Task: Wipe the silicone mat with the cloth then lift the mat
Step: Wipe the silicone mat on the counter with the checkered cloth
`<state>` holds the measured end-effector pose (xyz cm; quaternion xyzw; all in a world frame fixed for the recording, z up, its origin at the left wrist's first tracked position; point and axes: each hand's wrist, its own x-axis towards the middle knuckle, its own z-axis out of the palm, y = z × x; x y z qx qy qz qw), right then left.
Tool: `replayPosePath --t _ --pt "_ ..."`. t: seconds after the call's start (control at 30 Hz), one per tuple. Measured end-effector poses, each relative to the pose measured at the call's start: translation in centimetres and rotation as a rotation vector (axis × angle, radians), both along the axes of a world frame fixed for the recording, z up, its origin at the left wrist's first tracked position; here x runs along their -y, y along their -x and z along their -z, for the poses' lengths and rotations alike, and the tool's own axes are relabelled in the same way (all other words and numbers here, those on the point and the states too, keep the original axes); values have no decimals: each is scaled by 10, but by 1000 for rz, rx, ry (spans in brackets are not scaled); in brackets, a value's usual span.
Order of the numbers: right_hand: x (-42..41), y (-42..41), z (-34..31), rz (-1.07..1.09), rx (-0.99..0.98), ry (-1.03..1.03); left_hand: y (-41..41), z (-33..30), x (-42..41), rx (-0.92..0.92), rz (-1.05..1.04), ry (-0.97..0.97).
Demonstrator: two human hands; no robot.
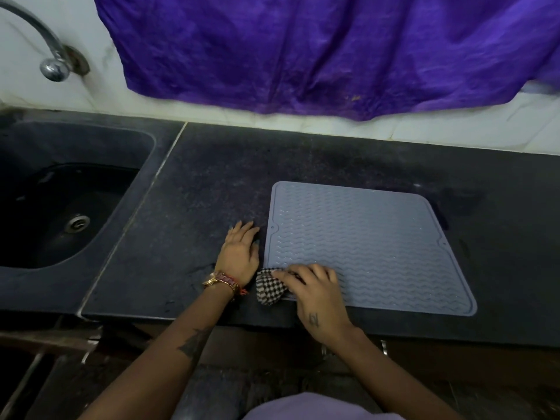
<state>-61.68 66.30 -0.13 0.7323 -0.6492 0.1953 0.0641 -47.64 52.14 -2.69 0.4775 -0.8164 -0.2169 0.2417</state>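
The right hand (315,291) reaches across the near left corner of the silicone mat (363,244), its fingers curled over a bunched checked cloth (270,287) and pressing it down onto the mat's edge, so the hand is grasping the cloth. The left hand (239,253) lies flat on the dark countertop (197,192) just beside the mat's left edge, fingers straight and pointing away from the person, holding nothing; a banded bracelet (222,281) circles its wrist. The mat is grey-blue with wavy ridges and a raised rim, and it lies flat on the countertop, close to the front edge, with part of the cloth hanging off its left side onto the stone. To the left, set into the same counter, is a dark sink (60,207) with a metal drain (77,222) at the bottom; whether there is water in it cannot be told. A chrome tap (51,53) curves out from the white tiled wall (454,128) above the sink. A purple fabric (333,50) hangs down the wall behind the mat, well apart from both hands.
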Motion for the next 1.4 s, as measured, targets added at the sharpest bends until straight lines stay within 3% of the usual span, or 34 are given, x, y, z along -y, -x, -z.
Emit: replayPosePath --t 0.27,0.47,0.6,0.8,1.0,1.4 --pt "30 11 2 -79 -83 10 0 -4 0 -67 -50 -29" --pt "54 24 1 20 -67 23 0 -4 0 -75 -55 -31" --pt "67 33 -1 -39 -53 26 0 -2 2 -36 -41 -20" --pt "88 44 -3 31 -40 -98 1 -1 3 40 -30 -22" --pt "109 50 -7 96 -3 -59 3 0 4 100 -38 -27" --pt "154 60 5 94 -82 -170 4 1 6 132 -51 -16"
